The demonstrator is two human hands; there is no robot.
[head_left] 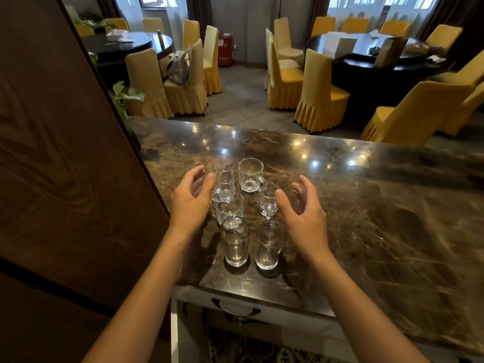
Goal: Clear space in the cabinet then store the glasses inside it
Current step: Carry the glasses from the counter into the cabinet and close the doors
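Observation:
Several clear glasses stand in a cluster on the brown marble counter (366, 205). At the back is a handled mug (250, 174), with a small glass (225, 182) to its left. A small handled mug (268, 204) and a wider glass (228, 208) stand in the middle. Two tall tumblers, the left tumbler (235, 241) and the right tumbler (269, 243), stand nearest me. My left hand (191, 199) hovers just left of the cluster, fingers loosely curved. On the other side, my right hand (303, 213) hovers in the same pose. Neither hand holds anything.
A tall dark wooden panel (65, 166) rises at the left, close to my left arm. Below the counter's front edge is a white drawer front with a dark handle (235, 307). Beyond the counter are yellow-covered chairs (319, 93) and dark round tables.

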